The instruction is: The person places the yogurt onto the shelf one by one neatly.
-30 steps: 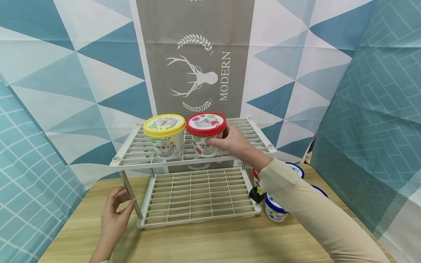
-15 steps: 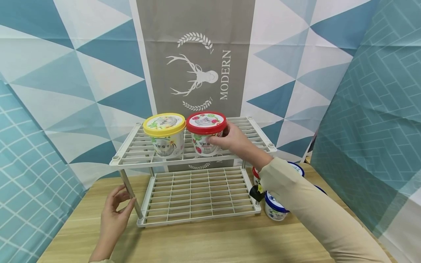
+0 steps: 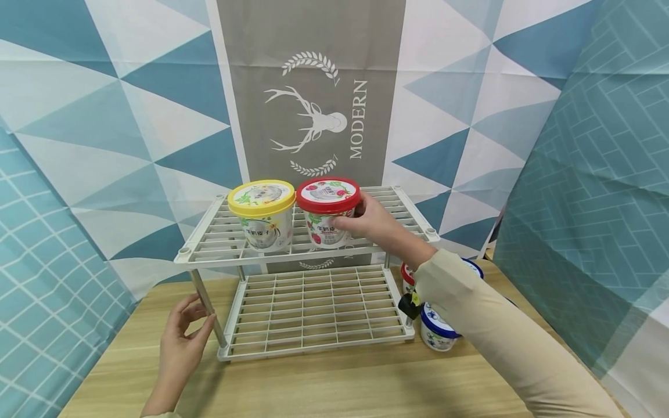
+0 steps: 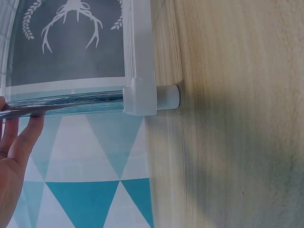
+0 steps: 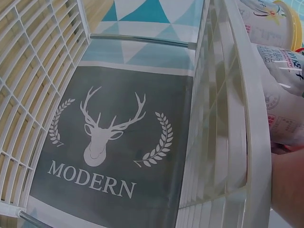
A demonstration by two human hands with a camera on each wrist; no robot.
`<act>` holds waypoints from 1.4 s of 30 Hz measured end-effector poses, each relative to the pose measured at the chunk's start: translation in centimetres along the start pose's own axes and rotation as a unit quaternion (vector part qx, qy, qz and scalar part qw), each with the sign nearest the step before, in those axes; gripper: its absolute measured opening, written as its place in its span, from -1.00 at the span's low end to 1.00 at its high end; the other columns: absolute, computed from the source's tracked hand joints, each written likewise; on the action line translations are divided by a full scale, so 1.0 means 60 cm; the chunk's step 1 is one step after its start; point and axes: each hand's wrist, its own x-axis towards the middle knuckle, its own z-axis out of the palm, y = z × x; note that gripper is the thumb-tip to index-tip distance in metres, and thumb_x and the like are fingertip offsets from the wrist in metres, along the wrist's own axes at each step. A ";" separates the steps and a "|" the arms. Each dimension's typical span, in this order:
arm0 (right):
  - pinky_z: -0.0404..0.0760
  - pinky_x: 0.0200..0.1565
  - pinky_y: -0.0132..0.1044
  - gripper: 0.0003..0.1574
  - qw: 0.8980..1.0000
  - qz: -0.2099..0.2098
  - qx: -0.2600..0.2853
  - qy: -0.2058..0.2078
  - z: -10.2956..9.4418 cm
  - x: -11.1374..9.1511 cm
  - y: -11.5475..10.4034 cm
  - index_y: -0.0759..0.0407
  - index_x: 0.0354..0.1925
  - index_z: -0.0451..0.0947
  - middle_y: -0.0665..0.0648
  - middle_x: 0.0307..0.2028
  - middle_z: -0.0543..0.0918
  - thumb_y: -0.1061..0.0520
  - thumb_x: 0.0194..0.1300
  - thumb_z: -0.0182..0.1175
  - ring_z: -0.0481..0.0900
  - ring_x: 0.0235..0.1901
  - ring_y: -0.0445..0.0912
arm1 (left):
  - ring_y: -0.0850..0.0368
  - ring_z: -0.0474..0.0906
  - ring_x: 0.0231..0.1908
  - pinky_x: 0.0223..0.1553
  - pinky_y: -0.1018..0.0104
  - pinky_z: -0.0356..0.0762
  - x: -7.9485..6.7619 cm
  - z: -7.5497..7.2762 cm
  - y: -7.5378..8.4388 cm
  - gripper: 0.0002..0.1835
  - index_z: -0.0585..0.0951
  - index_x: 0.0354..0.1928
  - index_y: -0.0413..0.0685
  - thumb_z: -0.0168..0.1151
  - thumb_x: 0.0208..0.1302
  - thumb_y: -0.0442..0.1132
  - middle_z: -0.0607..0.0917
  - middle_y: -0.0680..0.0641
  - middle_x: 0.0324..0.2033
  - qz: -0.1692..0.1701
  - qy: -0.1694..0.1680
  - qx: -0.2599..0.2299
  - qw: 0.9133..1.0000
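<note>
My right hand (image 3: 373,223) grips a white tub with a red lid (image 3: 326,232) from its right side. That tub stands upright at the front of the white rack's upper shelf (image 3: 389,203). Just to its left, side by side, is a tub with a yellow lid (image 3: 261,232). In the right wrist view only part of the red-lidded tub (image 5: 285,114) shows, at the right edge. Lower left, my left hand (image 3: 183,337) holds the rack's front left metal post (image 3: 206,299) between thumb and fingers. The left wrist view shows fingertips against that post (image 4: 80,99).
The lower wire shelf (image 3: 313,313) sits just above the wooden table (image 3: 324,383). Right of the rack stand tubs with blue lids (image 3: 439,337) and one with a red lid (image 3: 407,278), partly hidden by my right forearm. A patterned cloth (image 3: 444,87) hangs behind.
My right forearm has shifted very slightly and covers more of the rear blue-lidded tub. Both hands and the two tubs on the upper shelf stay practically where they were.
</note>
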 end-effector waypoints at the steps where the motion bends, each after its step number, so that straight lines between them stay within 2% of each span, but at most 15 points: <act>1: 0.52 0.18 -0.05 -0.15 1.000 -0.001 -0.002 0.000 -0.001 -0.001 0.000 0.05 0.32 0.11 0.09 0.21 0.41 0.06 0.16 0.27 0.40 0.18 0.01 | 0.57 0.51 -0.28 -0.38 0.76 0.54 0.000 0.000 0.000 -0.37 0.37 0.17 -0.28 0.22 -0.02 -0.70 0.51 0.37 -0.26 0.001 0.000 0.000 1.000; 11: 0.57 0.12 -0.09 -0.17 1.000 -0.010 -0.022 -0.013 -0.009 -0.005 0.002 0.04 0.30 0.18 0.09 0.16 0.46 0.00 0.14 0.30 0.44 0.13 0.01 | 0.56 0.52 -0.29 -0.38 0.75 0.55 0.001 0.002 -0.002 -0.36 0.37 0.16 -0.30 0.22 -0.03 -0.71 0.52 0.37 -0.26 0.007 0.003 -0.008 1.000; 23: 0.58 0.11 -0.04 -0.01 0.999 0.012 0.006 0.034 -0.030 -0.026 0.000 -0.01 0.38 0.08 0.12 0.18 0.46 -0.04 0.08 0.36 0.45 0.17 0.02 | 0.56 0.53 -0.29 -0.37 0.75 0.55 0.000 0.003 -0.004 -0.35 0.37 0.15 -0.34 0.21 -0.06 -0.74 0.53 0.35 -0.26 0.030 0.006 -0.016 0.999; 28: 0.52 0.16 0.03 -0.09 0.999 0.007 -0.003 0.039 -0.046 -0.042 0.003 -0.04 0.36 0.14 0.14 0.18 0.46 -0.05 0.13 0.33 0.43 0.18 0.02 | 0.58 0.52 -0.29 -0.38 0.76 0.55 0.000 0.002 -0.003 -0.36 0.37 0.15 -0.34 0.22 -0.06 -0.74 0.53 0.36 -0.26 0.033 0.011 -0.011 0.999; 34: 0.52 0.17 -0.01 -0.22 0.999 -0.008 -0.011 0.047 -0.069 -0.062 0.011 -0.10 0.30 0.23 0.09 0.17 0.46 -0.06 0.17 0.29 0.44 0.16 -0.02 | 0.56 0.52 -0.29 -0.38 0.76 0.55 -0.001 0.002 -0.002 -0.37 0.37 0.16 -0.33 0.21 -0.03 -0.72 0.53 0.36 -0.25 0.027 0.009 -0.013 1.000; 38: 0.50 0.18 0.00 -0.28 0.998 -0.019 -0.032 0.059 -0.086 -0.077 0.015 -0.07 0.29 0.25 0.10 0.18 0.46 -0.06 0.21 0.26 0.45 0.15 -0.02 | 0.55 0.52 -0.29 -0.37 0.76 0.54 0.000 0.002 0.000 -0.37 0.37 0.16 -0.32 0.21 -0.02 -0.71 0.53 0.37 -0.25 0.020 0.009 -0.014 1.000; 42: 0.48 0.21 -0.02 -0.28 0.996 -0.012 -0.043 0.082 -0.102 -0.096 0.024 -0.02 0.29 0.25 0.10 0.18 0.46 -0.09 0.22 0.24 0.45 0.14 -0.03 | 0.55 0.52 -0.29 -0.38 0.76 0.54 0.000 0.002 0.000 -0.37 0.37 0.16 -0.32 0.21 -0.02 -0.72 0.53 0.37 -0.25 0.017 0.007 -0.012 1.000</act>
